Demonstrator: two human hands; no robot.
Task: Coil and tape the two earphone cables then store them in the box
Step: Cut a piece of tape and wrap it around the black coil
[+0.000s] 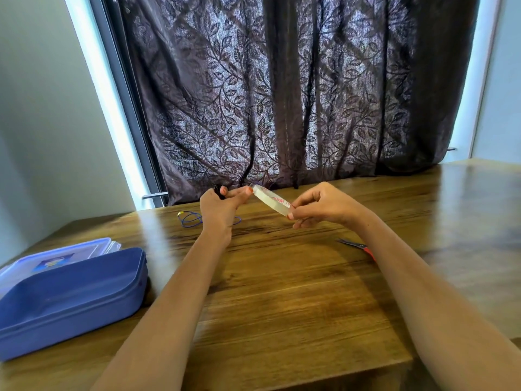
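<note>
My left hand (218,206) is raised over the table and grips a coiled black earphone cable (217,191), mostly hidden in the fist; its thumb and forefinger also pinch the far edge of a clear tape roll (270,203). My right hand (318,206) pinches the near side of that roll. A blue earphone cable (191,218) lies loose on the wooden table (282,277) behind my left hand. The open blue box (70,300) sits at the left, nothing visible in it.
The box's clear lid (56,255) lies behind the box. Red-handled scissors (358,246) lie right of centre, partly hidden by my right forearm. A dark patterned curtain (282,94) hangs behind the table's far edge.
</note>
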